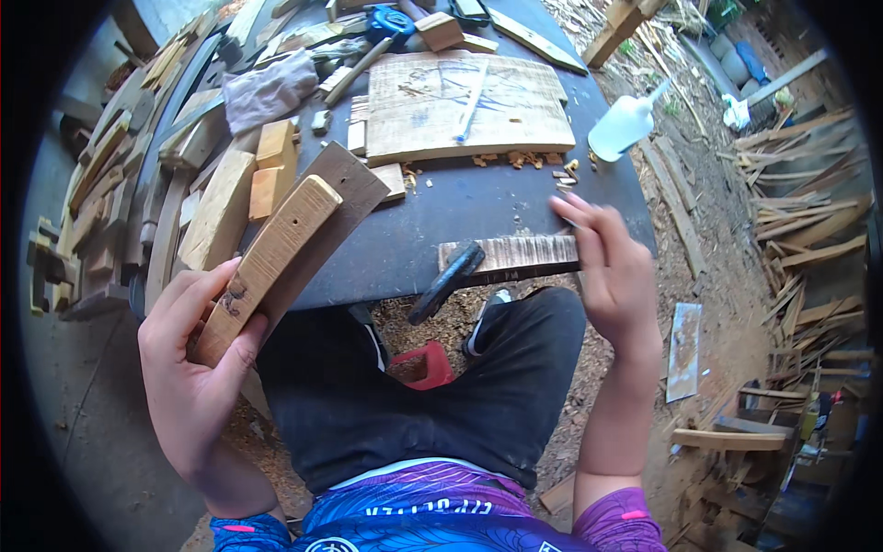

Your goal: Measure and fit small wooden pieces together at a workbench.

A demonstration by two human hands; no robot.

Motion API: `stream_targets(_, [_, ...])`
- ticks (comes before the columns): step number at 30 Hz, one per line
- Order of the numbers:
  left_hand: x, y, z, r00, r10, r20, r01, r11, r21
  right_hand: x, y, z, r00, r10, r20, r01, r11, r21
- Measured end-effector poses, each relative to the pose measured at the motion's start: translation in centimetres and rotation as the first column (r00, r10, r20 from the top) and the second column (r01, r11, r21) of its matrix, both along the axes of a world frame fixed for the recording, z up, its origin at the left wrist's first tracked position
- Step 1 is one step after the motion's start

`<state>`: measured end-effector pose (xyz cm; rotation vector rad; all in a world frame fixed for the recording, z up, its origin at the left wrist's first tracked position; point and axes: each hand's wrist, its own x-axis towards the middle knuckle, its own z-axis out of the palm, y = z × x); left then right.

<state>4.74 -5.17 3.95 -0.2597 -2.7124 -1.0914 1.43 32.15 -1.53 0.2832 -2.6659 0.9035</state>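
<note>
My left hand [198, 322] is closed around a brown wooden block [276, 248] with a rounded far end and a small hole. Against the block lies a darker, flat board [354, 184], angled up over the table. At the table's near edge is a pale wooden piece with dark streaks [524, 253]. A dark hammer-like head [448, 281] crosses its left end and overhangs the edge. By the right end of this wood is my right hand [612, 262], some fingers stretched toward the upper left. Motion blur and overlap hide whether it grips anything.
Farther back on the dark table lies a wide pale board [469, 106] with a pen [472, 101] on it. A white squeeze bottle [625, 124] stands at right. Wooden blocks [221, 202], a cloth [269, 90] and a blue tape measure [391, 25] crowd the left and back.
</note>
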Motion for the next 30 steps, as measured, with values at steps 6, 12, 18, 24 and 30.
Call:
stream_targets(6, [-0.4,-0.5,-1.1,0.999,-0.004,-0.037,0.003,1.000,-0.027,2.7,2.8,2.1,0.959,-0.260,-0.109,0.272,0.956,0.111])
stream_targets(12, [-0.1,-0.1,-0.5,0.998,-0.054,-0.036,0.056,0.998,0.033,0.3,-0.4,-0.2,0.995,0.073,-0.070,-0.079,0.993,-0.090])
stream_targets(18, [-2.0,-0.6,-0.2,0.991,-0.133,0.021,0.130,0.984,0.121,4.0,3.8,-0.1,0.982,-0.169,-0.086,0.168,0.986,-0.015])
stream_targets(24, [-9.9,6.3,-0.6,0.859,-0.492,-0.140,0.489,0.870,-0.056,6.4,4.7,0.2,0.889,-0.386,-0.244,0.363,0.922,-0.136])
stream_targets(30, [-15.7,15.8,-0.3,0.729,-0.653,0.207,0.685,0.698,-0.210,8.0,3.6,-0.8,0.891,-0.406,-0.204,0.330,0.887,-0.324])
